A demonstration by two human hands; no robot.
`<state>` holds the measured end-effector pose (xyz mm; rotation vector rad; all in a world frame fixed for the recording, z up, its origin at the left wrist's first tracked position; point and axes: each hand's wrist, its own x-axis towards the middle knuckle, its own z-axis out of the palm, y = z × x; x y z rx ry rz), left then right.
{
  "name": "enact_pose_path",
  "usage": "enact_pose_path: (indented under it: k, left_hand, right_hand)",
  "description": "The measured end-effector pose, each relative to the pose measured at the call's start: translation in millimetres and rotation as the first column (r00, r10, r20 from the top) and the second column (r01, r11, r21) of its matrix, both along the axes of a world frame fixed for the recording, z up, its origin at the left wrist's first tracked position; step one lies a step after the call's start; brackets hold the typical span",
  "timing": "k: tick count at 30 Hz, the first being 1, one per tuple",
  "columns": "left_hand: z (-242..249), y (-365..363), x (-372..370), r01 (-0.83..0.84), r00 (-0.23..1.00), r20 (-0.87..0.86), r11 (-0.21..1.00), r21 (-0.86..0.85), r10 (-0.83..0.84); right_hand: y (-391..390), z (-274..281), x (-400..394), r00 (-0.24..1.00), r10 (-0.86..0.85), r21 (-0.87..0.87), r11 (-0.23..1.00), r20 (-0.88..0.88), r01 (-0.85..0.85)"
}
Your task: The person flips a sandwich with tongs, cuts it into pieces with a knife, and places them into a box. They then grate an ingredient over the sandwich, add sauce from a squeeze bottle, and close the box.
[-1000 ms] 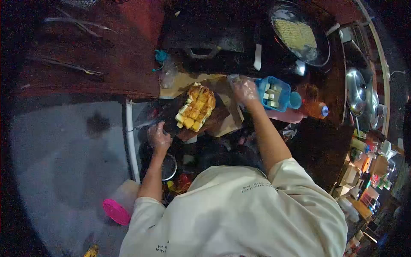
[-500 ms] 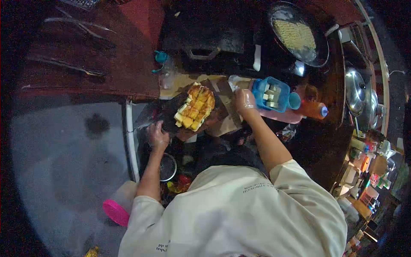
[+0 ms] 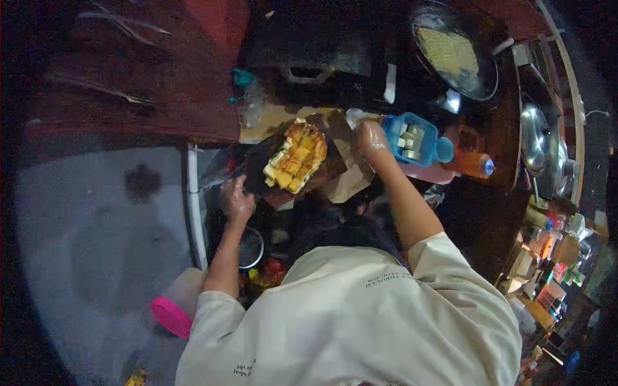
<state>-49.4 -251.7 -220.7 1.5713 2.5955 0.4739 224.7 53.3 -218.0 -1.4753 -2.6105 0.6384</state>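
Near me, to the left of the grid-cut toast (image 3: pixel 297 161), my left hand (image 3: pixel 238 201) has one finger stretched out – whether the others grip anything, I cannot tell. The toast itself lies on a dark board (image 3: pixel 336 168), with brown paper (image 3: pixel 351 185) showing to its right. Farther right of the toast is my right hand (image 3: pixel 371 139) – its fingertips are hidden from me, so I cannot tell if they hold something. Beside that hand, well right of the toast, sits a blue tub (image 3: pixel 429 132) of white cubes (image 3: pixel 411 139). Far beyond the toast, rightward, a noodle cake (image 3: pixel 447 51) lies in a frying pan (image 3: pixel 462 83)
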Motion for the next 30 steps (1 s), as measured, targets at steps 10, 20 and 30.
enact_pose_path:
  k: [10,20,30]
  left_hand:
    - [7.4,-0.5,5.8,-0.019,0.998,0.057,0.997,-0.079,0.023]
    - [3.1,1.5,2.3,0.023,0.998,0.064,1.0,-0.009,-0.023]
    - [-5.9,-3.2,-4.3,0.014,0.995,0.1,1.0,-0.011,-0.012]
  right_hand:
    - [-11.4,114.2,-40.9,0.997,0.065,0.005,0.998,-0.03,-0.065]
    - [-64.9,116.3,-126.5,-0.011,0.962,-0.101,0.017,0.271,-0.995]
    - [-53.6,76.6,-139.8,0.043,0.952,-0.03,0.054,0.303,-0.998]
